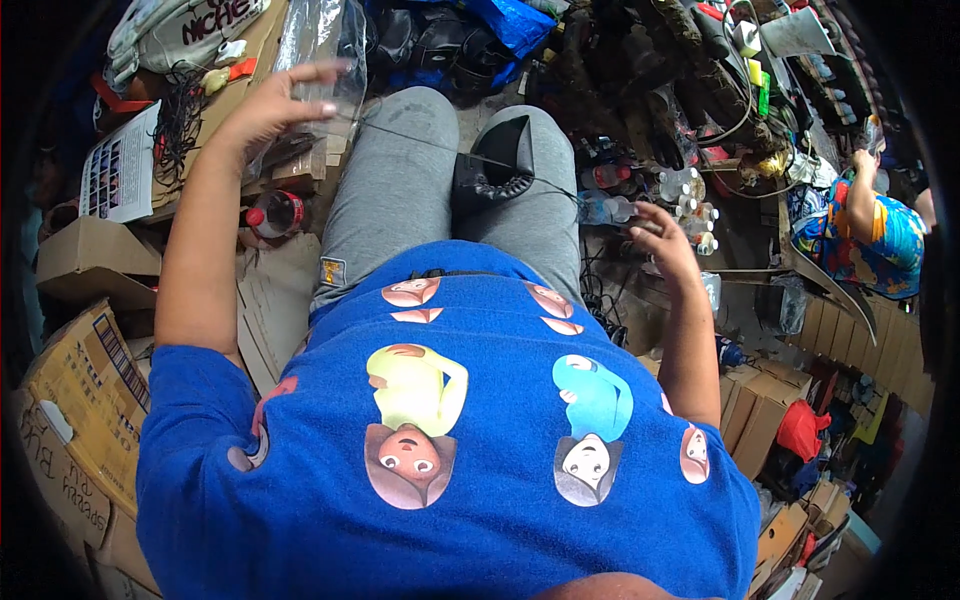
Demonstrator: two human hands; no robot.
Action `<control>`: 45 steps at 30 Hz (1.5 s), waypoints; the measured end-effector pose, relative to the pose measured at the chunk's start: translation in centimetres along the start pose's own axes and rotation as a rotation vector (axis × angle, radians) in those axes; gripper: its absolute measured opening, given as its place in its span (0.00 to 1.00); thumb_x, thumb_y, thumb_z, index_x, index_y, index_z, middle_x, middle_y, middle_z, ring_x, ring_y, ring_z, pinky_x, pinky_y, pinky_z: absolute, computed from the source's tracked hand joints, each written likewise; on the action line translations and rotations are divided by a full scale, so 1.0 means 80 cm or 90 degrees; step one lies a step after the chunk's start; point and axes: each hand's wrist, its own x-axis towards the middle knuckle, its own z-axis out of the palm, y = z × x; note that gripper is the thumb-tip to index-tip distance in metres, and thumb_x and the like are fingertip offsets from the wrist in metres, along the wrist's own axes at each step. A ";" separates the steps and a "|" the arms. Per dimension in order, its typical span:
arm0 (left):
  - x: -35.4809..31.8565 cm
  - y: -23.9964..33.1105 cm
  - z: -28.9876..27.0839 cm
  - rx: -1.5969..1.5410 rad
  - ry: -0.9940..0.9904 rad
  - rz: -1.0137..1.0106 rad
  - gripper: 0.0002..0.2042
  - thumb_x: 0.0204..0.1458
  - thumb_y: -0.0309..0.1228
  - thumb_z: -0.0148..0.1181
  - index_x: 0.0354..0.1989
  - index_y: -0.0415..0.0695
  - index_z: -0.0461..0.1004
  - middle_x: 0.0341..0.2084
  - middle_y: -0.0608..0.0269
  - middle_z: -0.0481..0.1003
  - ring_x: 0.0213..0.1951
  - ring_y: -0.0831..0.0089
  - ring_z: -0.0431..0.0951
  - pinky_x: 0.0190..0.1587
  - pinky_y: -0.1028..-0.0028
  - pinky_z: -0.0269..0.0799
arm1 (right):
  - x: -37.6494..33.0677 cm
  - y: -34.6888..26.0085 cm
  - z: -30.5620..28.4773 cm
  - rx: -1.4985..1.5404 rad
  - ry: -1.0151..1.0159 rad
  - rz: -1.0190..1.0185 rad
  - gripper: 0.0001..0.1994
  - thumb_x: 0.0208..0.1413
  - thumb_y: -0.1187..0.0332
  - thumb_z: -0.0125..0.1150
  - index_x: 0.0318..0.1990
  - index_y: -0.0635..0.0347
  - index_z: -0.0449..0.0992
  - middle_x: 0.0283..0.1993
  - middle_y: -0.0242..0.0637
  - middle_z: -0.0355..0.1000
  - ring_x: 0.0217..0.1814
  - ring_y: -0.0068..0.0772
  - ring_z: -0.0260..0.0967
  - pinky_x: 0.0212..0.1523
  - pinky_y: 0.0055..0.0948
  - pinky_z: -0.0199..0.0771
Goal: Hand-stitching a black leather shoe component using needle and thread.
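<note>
A black shoe (490, 165) rests on my lap between my knees, on grey trousers (400, 190). A thin dark thread (420, 140) stretches taut from my left hand across the shoe to my right hand. My left hand (280, 100) is raised at the upper left in front of a clear plastic bag (320, 40), its fingertips pinching the thread's end. My right hand (662, 242) is held out to the right of my knee, fingers curled on the thread's other end. A needle is too small to make out.
Cardboard boxes (80, 380) are stacked at my left, with a red-capped bottle (275, 212) beside my thigh. Clear plastic bottles (612, 206) and cables crowd the floor at the right. More boxes (760, 410) stand lower right. Another person in a colourful shirt (872, 235) works at the far right.
</note>
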 end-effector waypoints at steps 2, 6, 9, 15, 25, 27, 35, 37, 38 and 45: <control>0.001 0.028 0.017 -0.148 0.251 0.103 0.22 0.47 0.35 0.61 0.52 0.42 0.71 0.47 0.60 0.72 0.51 0.72 0.69 0.54 0.72 0.63 | 0.016 -0.018 -0.002 -0.004 0.067 -0.079 0.19 0.53 0.68 0.60 0.52 0.62 0.69 0.43 0.33 0.70 0.42 0.24 0.67 0.46 0.23 0.66; 0.064 0.076 0.095 -0.010 -0.031 0.154 0.23 0.47 0.37 0.61 0.51 0.41 0.71 0.48 0.59 0.72 0.51 0.71 0.69 0.55 0.72 0.62 | 0.032 -0.123 0.072 -0.084 -0.082 -0.192 0.17 0.52 0.57 0.61 0.39 0.64 0.76 0.34 0.33 0.71 0.35 0.22 0.67 0.35 0.25 0.69; 0.102 0.084 0.159 0.064 -0.103 0.262 0.27 0.44 0.40 0.65 0.50 0.37 0.68 0.47 0.51 0.71 0.52 0.62 0.70 0.56 0.67 0.62 | 0.033 -0.163 0.115 -0.352 -0.216 -0.198 0.15 0.54 0.61 0.60 0.30 0.67 0.74 0.23 0.29 0.67 0.27 0.17 0.59 0.29 0.24 0.63; 0.135 0.103 0.179 0.048 -0.212 0.113 0.16 0.38 0.35 0.70 0.30 0.39 0.72 0.25 0.62 0.73 0.32 0.74 0.72 0.36 0.72 0.67 | 0.029 -0.140 0.111 -0.349 -0.251 -0.194 0.11 0.51 0.66 0.57 0.29 0.67 0.73 0.20 0.40 0.68 0.23 0.24 0.62 0.27 0.30 0.65; 0.145 0.091 0.169 -0.178 -0.336 0.043 0.12 0.41 0.32 0.67 0.35 0.44 0.76 0.24 0.74 0.73 0.25 0.85 0.67 0.27 0.82 0.59 | -0.009 -0.128 0.087 -0.127 -0.094 -0.248 0.05 0.53 0.70 0.60 0.35 0.61 0.76 0.25 0.26 0.62 0.27 0.17 0.61 0.29 0.20 0.62; 0.145 0.092 0.167 -0.187 -0.348 0.033 0.13 0.42 0.32 0.67 0.37 0.43 0.76 0.25 0.74 0.73 0.25 0.85 0.67 0.28 0.82 0.60 | -0.005 -0.132 0.096 -0.225 -0.096 -0.267 0.09 0.51 0.72 0.61 0.40 0.58 0.79 0.30 0.34 0.65 0.29 0.25 0.67 0.33 0.24 0.68; 0.145 0.092 0.159 -0.131 -0.430 0.054 0.21 0.45 0.29 0.62 0.50 0.38 0.72 0.39 0.63 0.76 0.39 0.79 0.72 0.43 0.78 0.66 | 0.014 -0.131 0.108 -0.337 -0.080 -0.277 0.10 0.48 0.71 0.60 0.39 0.55 0.80 0.30 0.40 0.68 0.32 0.36 0.71 0.34 0.31 0.71; 0.144 0.092 0.159 -0.126 -0.428 0.051 0.21 0.45 0.29 0.62 0.51 0.39 0.72 0.40 0.63 0.76 0.40 0.78 0.73 0.45 0.78 0.66 | 0.016 -0.134 0.107 -0.370 -0.085 -0.256 0.10 0.47 0.70 0.60 0.39 0.54 0.80 0.31 0.40 0.69 0.32 0.38 0.71 0.35 0.32 0.71; 0.144 0.093 0.159 -0.121 -0.426 0.050 0.21 0.46 0.28 0.61 0.51 0.39 0.72 0.41 0.62 0.76 0.41 0.78 0.73 0.46 0.78 0.66 | 0.017 -0.133 0.108 -0.370 -0.085 -0.255 0.10 0.47 0.70 0.60 0.39 0.54 0.80 0.31 0.40 0.69 0.32 0.38 0.71 0.35 0.32 0.71; 0.148 0.097 0.160 -0.082 -0.403 0.042 0.19 0.46 0.29 0.62 0.48 0.39 0.74 0.33 0.66 0.77 0.33 0.81 0.72 0.36 0.79 0.66 | 0.024 -0.137 0.105 -0.373 -0.086 -0.308 0.09 0.47 0.73 0.62 0.38 0.55 0.80 0.28 0.34 0.66 0.29 0.26 0.67 0.31 0.26 0.67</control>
